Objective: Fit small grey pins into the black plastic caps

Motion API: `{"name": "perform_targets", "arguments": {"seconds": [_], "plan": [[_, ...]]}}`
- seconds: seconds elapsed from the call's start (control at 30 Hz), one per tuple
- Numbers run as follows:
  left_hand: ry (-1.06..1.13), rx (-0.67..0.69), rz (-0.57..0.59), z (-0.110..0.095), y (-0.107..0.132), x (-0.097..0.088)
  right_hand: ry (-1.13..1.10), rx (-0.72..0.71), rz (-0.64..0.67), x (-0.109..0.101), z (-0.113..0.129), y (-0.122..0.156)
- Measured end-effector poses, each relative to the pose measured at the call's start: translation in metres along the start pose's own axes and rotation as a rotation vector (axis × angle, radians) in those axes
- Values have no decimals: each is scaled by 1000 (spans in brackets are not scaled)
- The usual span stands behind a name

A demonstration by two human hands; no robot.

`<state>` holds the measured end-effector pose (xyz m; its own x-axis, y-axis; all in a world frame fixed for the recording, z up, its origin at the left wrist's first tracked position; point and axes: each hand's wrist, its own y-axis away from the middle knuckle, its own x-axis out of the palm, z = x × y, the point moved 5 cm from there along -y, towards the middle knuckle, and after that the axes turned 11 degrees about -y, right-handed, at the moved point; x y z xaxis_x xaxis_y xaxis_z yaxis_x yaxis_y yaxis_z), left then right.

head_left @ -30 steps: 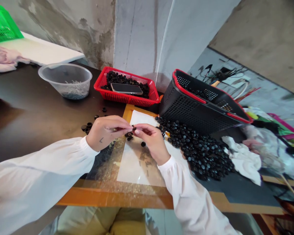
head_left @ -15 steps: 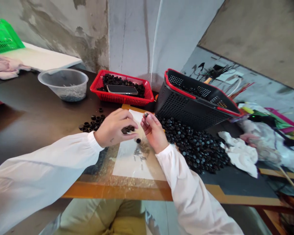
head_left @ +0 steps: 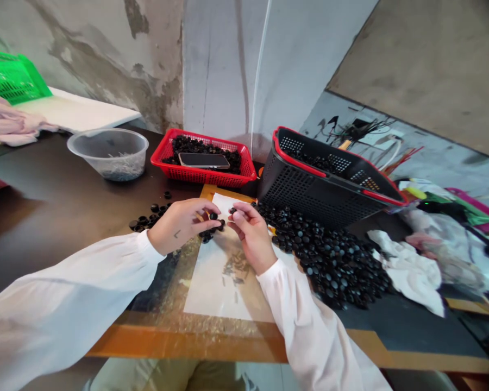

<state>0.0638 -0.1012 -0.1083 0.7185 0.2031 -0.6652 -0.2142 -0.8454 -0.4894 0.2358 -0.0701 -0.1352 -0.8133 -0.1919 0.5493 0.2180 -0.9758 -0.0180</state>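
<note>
A red plastic basket (head_left: 204, 176) holds black caps (head_left: 199, 145) and a smartphone (head_left: 204, 160).

Nothing legible in view: no text, label, brand or number can be read. Only candidate is a small dark mark (head_left: 176, 234) on the back of the left hand (head_left: 179, 226), too small to read as a letter or sign
</note>
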Motion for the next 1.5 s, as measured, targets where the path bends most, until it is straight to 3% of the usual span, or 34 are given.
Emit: {"name": "perform_targets", "arguments": {"seconds": [0.2, 0.33, 0.6, 0.87, 1.07, 1.3, 1.5], "plan": [[-34, 199, -189, -12, 2, -19, 196, -108, 100, 12, 0, 10], [-20, 246, -199, -14, 6, -18, 296, -98, 136, 16, -2, 14], [11, 243, -149, -17, 7, -15, 287, -123, 103, 19, 2, 16], [56, 208, -102, -12, 9, -11, 386, -161, 109, 22, 7, 20], [204, -71, -69, 0, 11, -7, 447, -193, 86, 24, 12, 24], [246, -58, -103, -3, 12, -7, 481, -249, 86, 22, 13, 24], [273, -86, -136, -2, 14, -10, 372, -179, 65, 22, 10, 24]]}}
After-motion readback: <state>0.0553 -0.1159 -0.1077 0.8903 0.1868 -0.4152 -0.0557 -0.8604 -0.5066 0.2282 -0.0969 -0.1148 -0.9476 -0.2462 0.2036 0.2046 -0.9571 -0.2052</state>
